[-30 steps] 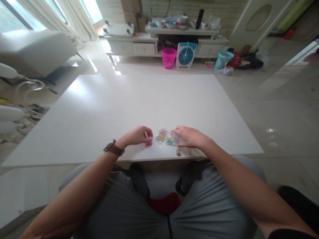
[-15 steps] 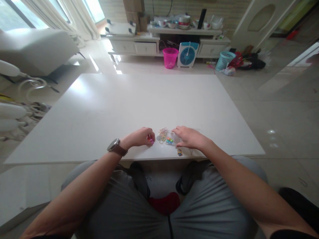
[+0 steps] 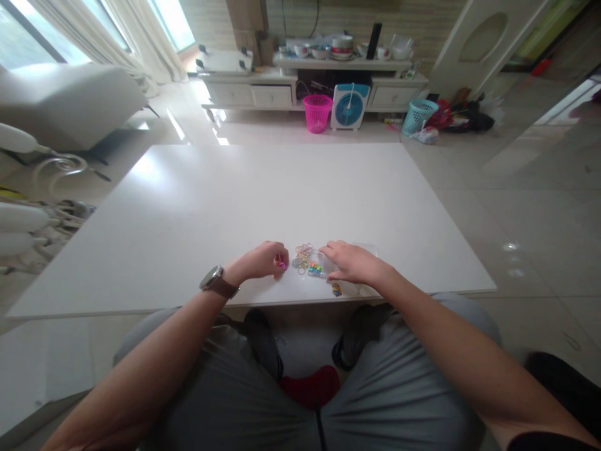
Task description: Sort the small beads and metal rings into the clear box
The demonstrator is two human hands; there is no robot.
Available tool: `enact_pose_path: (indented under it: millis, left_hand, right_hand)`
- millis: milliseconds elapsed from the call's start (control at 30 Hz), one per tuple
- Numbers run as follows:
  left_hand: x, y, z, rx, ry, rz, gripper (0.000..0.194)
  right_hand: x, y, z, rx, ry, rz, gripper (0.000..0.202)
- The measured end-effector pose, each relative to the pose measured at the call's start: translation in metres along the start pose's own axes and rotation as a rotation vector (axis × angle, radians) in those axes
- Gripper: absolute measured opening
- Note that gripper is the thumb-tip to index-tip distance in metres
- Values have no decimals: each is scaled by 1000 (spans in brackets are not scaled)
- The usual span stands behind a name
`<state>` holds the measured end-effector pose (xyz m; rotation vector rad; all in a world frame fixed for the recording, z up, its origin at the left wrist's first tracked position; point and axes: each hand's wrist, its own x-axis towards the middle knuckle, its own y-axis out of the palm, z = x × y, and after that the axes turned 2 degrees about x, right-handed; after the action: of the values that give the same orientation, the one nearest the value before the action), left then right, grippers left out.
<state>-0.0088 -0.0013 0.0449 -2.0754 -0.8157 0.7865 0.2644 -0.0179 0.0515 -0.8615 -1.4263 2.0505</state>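
Observation:
At the table's near edge, my left hand (image 3: 267, 259) is closed, its fingers curled round small pink and purple pieces (image 3: 281, 264) whose exact kind is too small to make out. My right hand (image 3: 353, 262) grips a clear plastic box (image 3: 328, 260) across its width, thumb on the near side and fingers on the far side. Bright little pieces (image 3: 315, 269) in green, orange and blue lie at the box's left end. Between both hands is a loose pile of metal rings (image 3: 303, 254). A small yellow-and-blue cartoon figure (image 3: 337, 289) lies just in front of the box.
The white table (image 3: 282, 194) stretches away from me. What looks like a clear lid (image 3: 369, 248) lies partly behind my right hand. Beyond the table stand a pink basket (image 3: 317, 114), a blue-and-white fan (image 3: 350, 108) and a light-blue basket (image 3: 417, 118). A sofa (image 3: 70, 103) is at left.
The view has shifted slightly. Both hands keep nearly the same places, and the box stays in my right hand, with the bright pieces in it lying a little differently.

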Motion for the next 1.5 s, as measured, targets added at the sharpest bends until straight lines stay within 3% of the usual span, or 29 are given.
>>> enact_pose_path:
  millis: [300, 433, 567, 700, 900, 1033, 1167, 1333, 1500]
  left_hand:
    - [0, -4, -8, -70, 108, -111, 10]
    - [1, -1, -11, -176, 143, -148, 8]
    - [2, 4, -18, -382, 146, -193, 13]
    - [1, 9, -26, -551, 138, -209, 21]
    - [0, 17, -34, -499, 153, -292, 19]
    - [0, 21, -37, -484, 168, -307, 16]
    - [4, 22, -34, -530, 125, -338, 21]
    - [8, 22, -27, -504, 126, -361, 19]
    - [7, 21, -27, -549, 139, -363, 20]
  right_hand:
    - [-1, -4, 0, 21, 17, 7, 56]
    - [1, -9, 5, 31, -38, -97, 49]
    - [5, -10, 22, 282, -136, -264, 22]
    - [7, -8, 35, 552, -137, -328, 10]
    - [5, -10, 43, 764, -37, -339, 4]
    - [4, -13, 42, 748, -36, -346, 8]
    - [5, -19, 27, 629, 10, -345, 7]
    - [4, -16, 5, 380, -42, -213, 11]
    - [3, -11, 4, 306, -124, -114, 12]
